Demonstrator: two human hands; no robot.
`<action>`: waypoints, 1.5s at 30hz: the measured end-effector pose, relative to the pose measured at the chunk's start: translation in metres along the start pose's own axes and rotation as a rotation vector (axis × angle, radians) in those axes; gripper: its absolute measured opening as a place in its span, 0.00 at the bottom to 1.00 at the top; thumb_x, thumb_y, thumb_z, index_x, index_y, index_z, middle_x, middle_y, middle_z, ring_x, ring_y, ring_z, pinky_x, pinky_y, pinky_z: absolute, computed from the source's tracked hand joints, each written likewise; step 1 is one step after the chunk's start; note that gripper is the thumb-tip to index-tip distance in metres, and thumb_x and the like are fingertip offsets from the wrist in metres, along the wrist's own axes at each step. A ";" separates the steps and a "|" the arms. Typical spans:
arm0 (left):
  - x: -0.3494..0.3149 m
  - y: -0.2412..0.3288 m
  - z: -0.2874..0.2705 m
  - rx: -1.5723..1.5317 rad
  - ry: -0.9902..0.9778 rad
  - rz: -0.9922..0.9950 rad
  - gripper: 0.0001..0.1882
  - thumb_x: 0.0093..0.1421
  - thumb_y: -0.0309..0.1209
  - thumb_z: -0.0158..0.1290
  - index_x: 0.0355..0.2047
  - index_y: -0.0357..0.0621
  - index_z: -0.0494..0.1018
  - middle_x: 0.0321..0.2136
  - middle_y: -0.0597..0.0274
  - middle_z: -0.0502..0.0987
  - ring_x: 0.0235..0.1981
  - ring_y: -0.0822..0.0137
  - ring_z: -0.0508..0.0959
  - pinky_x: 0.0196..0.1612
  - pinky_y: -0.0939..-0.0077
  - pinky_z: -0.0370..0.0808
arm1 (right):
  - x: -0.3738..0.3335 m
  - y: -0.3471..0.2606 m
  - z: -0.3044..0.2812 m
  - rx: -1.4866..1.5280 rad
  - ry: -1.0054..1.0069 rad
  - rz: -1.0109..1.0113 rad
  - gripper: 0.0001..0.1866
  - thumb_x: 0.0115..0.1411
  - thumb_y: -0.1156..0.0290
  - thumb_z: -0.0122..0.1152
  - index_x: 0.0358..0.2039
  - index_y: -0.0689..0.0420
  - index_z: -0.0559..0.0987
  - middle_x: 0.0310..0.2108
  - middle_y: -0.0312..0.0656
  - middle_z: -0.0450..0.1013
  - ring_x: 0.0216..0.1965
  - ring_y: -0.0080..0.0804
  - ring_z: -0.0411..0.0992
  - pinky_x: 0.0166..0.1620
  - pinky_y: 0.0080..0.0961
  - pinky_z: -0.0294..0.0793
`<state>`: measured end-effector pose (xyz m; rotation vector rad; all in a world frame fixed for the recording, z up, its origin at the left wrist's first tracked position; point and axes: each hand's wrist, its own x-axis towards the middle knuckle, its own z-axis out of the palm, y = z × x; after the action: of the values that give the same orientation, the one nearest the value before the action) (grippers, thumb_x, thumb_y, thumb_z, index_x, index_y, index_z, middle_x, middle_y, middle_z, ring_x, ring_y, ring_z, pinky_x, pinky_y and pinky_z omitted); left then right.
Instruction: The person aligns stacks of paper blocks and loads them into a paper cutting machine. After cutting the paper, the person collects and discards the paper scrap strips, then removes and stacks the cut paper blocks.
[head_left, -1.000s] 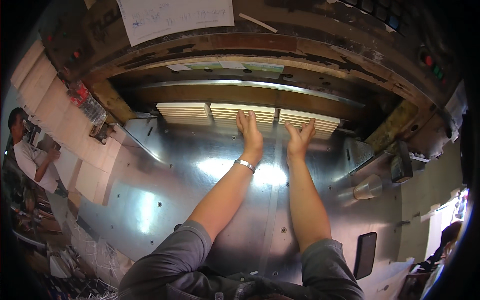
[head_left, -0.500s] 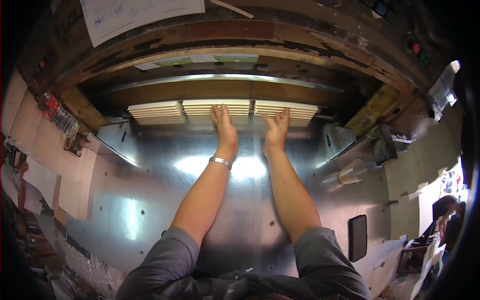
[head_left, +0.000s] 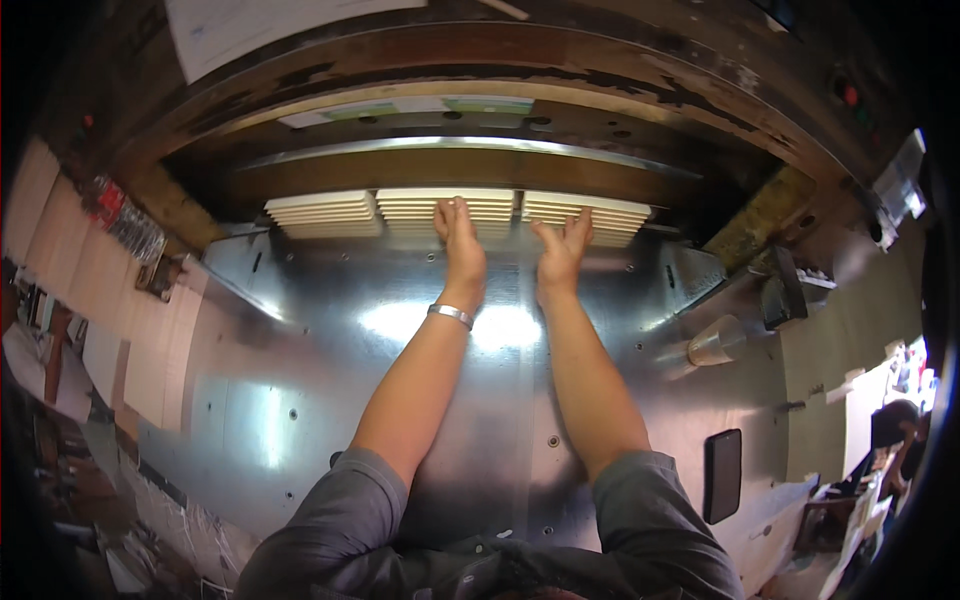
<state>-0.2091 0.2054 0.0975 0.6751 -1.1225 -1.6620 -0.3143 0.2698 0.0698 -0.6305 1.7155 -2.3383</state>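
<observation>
Three layered stacks of cream-coloured paper stand side by side at the back of a metal table: a left stack (head_left: 320, 214), a middle stack (head_left: 405, 208) and a right stack (head_left: 622, 216). Stretched forward, my left hand (head_left: 463, 250) has its fingers against the front of the middle stack, near its right end. My right hand (head_left: 562, 255) reaches the right stack, fingers spread at its front face. Neither hand grips anything. A metal band (head_left: 451, 315) circles my left wrist.
Above the stacks runs a bright metal bar (head_left: 480, 143) in a dark machine frame. To the right are a clear plastic cup (head_left: 716, 342) and a black phone (head_left: 722, 475). A plastic bottle (head_left: 125, 220) lies at far left. Metal side guides (head_left: 240, 262) flank the stacks.
The whole view has shifted slightly. Both hands stay at the same stacks, with no clear movement against them.
</observation>
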 end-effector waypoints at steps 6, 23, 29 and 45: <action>0.010 -0.005 -0.022 -0.001 0.016 -0.009 0.47 0.75 0.58 0.38 0.77 0.39 0.35 0.78 0.54 0.37 0.79 0.60 0.38 0.78 0.59 0.42 | 0.004 0.001 -0.005 0.095 -0.081 0.021 0.58 0.54 0.75 0.73 0.77 0.64 0.44 0.77 0.53 0.39 0.77 0.56 0.46 0.76 0.43 0.48; 0.110 0.078 -0.164 -0.318 0.260 0.095 0.65 0.61 0.78 0.38 0.77 0.35 0.32 0.79 0.49 0.35 0.79 0.54 0.38 0.77 0.58 0.32 | 0.004 0.013 -0.002 -0.051 0.004 -0.046 0.56 0.58 0.69 0.73 0.77 0.63 0.45 0.75 0.53 0.41 0.75 0.54 0.50 0.75 0.48 0.52; 0.099 0.082 -0.169 -0.254 0.207 -0.027 0.76 0.53 0.85 0.37 0.73 0.30 0.20 0.77 0.41 0.21 0.78 0.50 0.23 0.77 0.55 0.26 | 0.005 0.014 -0.005 0.010 0.001 -0.032 0.57 0.57 0.68 0.74 0.77 0.61 0.45 0.76 0.53 0.41 0.75 0.54 0.49 0.75 0.47 0.50; -0.148 0.089 -0.180 0.758 -0.265 -0.030 0.49 0.72 0.66 0.38 0.77 0.39 0.45 0.78 0.41 0.31 0.79 0.47 0.39 0.77 0.56 0.43 | 0.026 0.029 -0.016 -0.022 -0.073 0.000 0.53 0.57 0.74 0.70 0.76 0.64 0.48 0.76 0.57 0.45 0.75 0.51 0.51 0.73 0.42 0.52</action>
<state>0.0319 0.2698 0.0917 0.9532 -1.9770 -1.3468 -0.3471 0.2644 0.0450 -0.7106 1.7116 -2.2700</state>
